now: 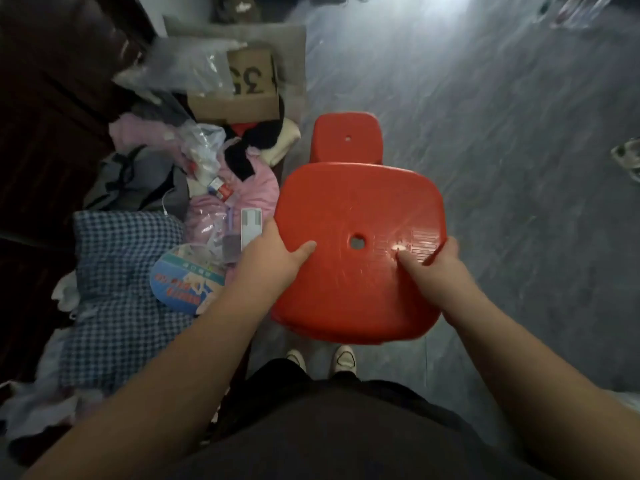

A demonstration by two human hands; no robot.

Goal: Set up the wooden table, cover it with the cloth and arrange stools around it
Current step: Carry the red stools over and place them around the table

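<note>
A red plastic stool (349, 202) with a round hole in its seat is held up in front of me, seat facing the camera. My left hand (273, 252) grips its left edge, thumb lying on the seat. My right hand (433, 261) grips the right edge, thumb pressed on the ribbed patch. A second red stool (347, 136) stands on the floor just beyond it. A blue-and-white checked cloth (117, 289) lies in the pile at my left. No wooden table is in view.
A heap of clothes, plastic bags (194, 74), a cardboard box (242, 91) and a round printed fan (183, 278) fills the left side beside dark furniture (45, 98). Grey floor (502, 150) stretches to the right. My shoes (344, 358) show below the stool.
</note>
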